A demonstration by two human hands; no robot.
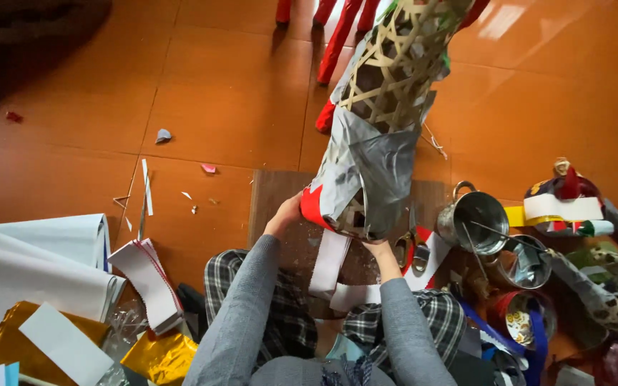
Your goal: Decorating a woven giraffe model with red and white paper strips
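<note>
Both hands, left hand [285, 214], right hand [379, 251], grip woven frame [384, 100] base.

Brightness: fairly bright, warm daylight tone over the orange tiled floor [230, 93].
Light source: from the upper right, where a pale window-like glare patch [506, 20] lies on the glossy tiles.
Shadows: soft and short; a dark mass fills the upper left corner, and shade gathers under the woven bamboo frame [388, 64] and between the grey sleeves.
Glare: bright glints on the metal bucket [475, 220] and on the gold foil [159, 355].
Blur: the left hand [285, 214] and right hand [380, 251] look slightly soft; clutter at the right edge is smeared.
Distortion: wide-angle stretch; tile seams bow and the frame looms large at the top.
</note>
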